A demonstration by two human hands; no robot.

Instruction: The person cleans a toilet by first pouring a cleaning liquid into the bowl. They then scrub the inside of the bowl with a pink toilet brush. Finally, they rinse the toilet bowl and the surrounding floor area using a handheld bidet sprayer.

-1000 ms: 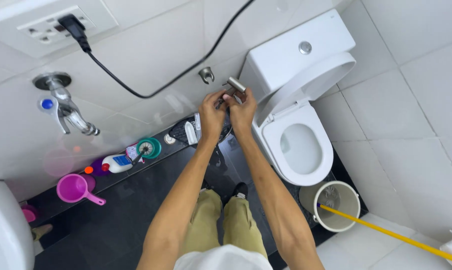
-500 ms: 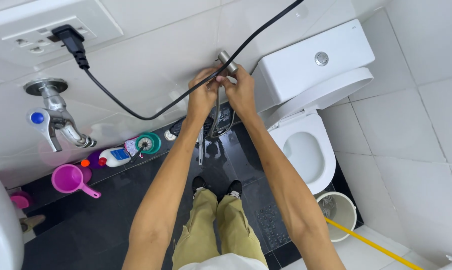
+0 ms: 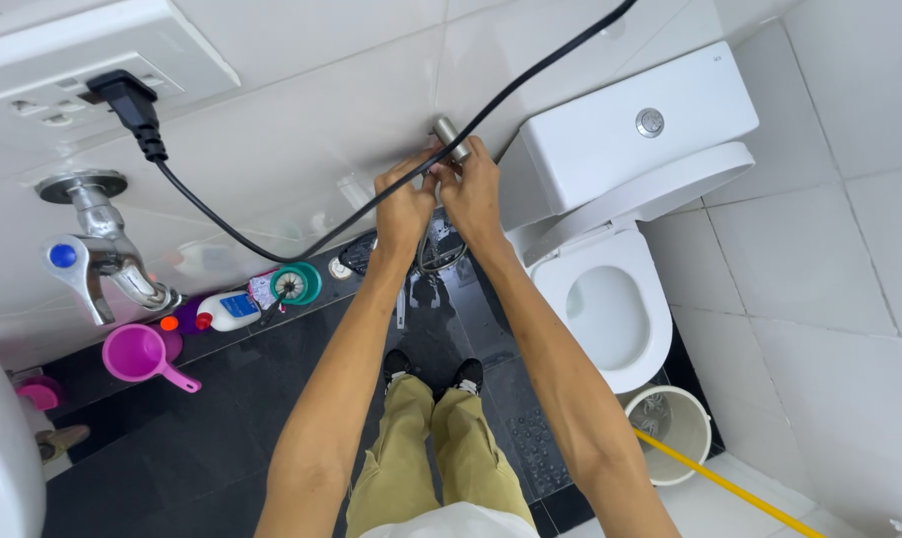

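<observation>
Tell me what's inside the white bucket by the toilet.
The white bucket shows a greyish inside, and the yellow pole starts at its rim. Its bottom is too dim to tell.

You are standing in a small home bathroom. A white toilet (image 3: 610, 299) with its cistern (image 3: 630, 130) is sitting at the right of the frame, white tiles (image 3: 830, 249) are covering the walls, a chrome tap (image 3: 102, 249) is jutting out at the left, and cleaning bottles (image 3: 227, 311) and a pink scoop (image 3: 142, 356) are lying on the dark floor (image 3: 222, 438) at lower left.
</observation>
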